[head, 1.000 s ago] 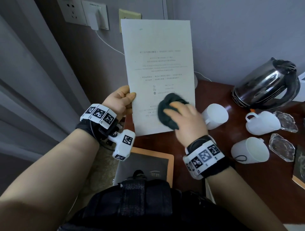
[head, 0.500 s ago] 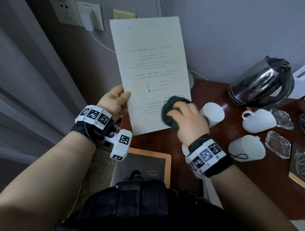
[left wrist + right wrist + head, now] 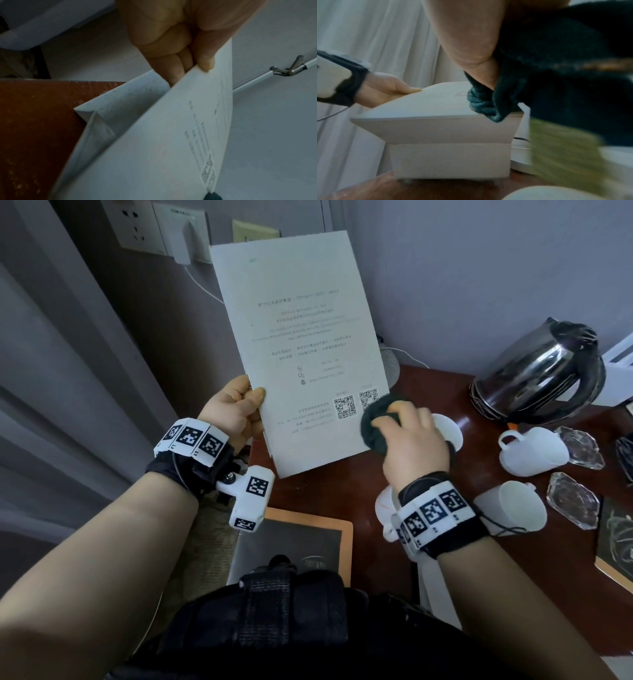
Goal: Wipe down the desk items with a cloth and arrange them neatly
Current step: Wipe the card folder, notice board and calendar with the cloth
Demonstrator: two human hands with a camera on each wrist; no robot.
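Cloth (image 3: 375, 426), bunched in right hand (image 3: 411, 446), was pressed at folder's (image 3: 308, 354) five-o'clock corner, left hand (image 3: 233, 412) pinching nine-o'clock edge; wiping underway, remaining face judged next.

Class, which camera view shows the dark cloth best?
The right wrist view: the cloth fills the frame, bunched in the right hand. The head view shows it small and half covered; the left wrist view catches only a sliver at the bottom edge.

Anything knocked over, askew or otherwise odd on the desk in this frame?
Yes. Three white cups lie on their sides on the brown desk instead of standing, near the steel kettle. Otherwise normal: the left hand holds the white folder up while the right hand rubs it with the dark cloth.
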